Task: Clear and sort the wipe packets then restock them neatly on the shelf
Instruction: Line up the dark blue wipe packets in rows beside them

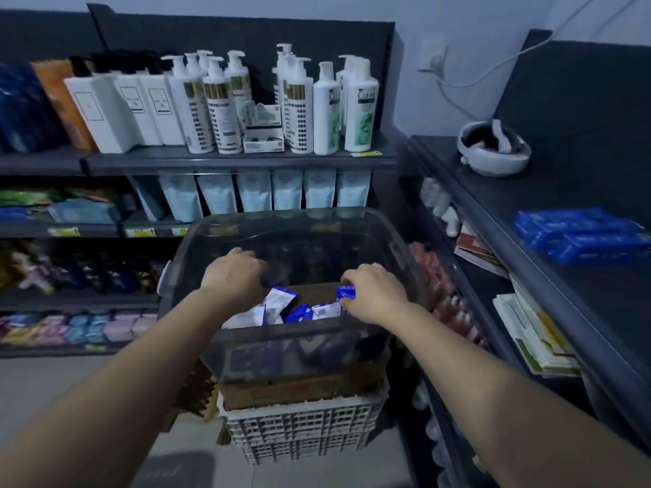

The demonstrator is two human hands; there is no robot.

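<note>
A clear plastic bin [281,334] stands in front of me on a cardboard box and a white crate. Inside lie several blue and white wipe packets [278,306]. My right hand [375,292] is inside the bin and pinches a blue wipe packet [346,292] at its top. My left hand [236,274] reaches into the bin with fingers curled downward; its fingertips are hidden, so I cannot tell whether it holds anything. A few blue wipe packets [577,236] lie flat on the dark shelf top at the right.
White pump bottles [218,103] and shampoo bottles [359,107] line the top shelf ahead, with pale refill pouches [285,191] below. The white crate [299,434] sits on the floor. A white headset [493,149] rests on the right shelf top, leaflets [532,332] on the shelf beneath.
</note>
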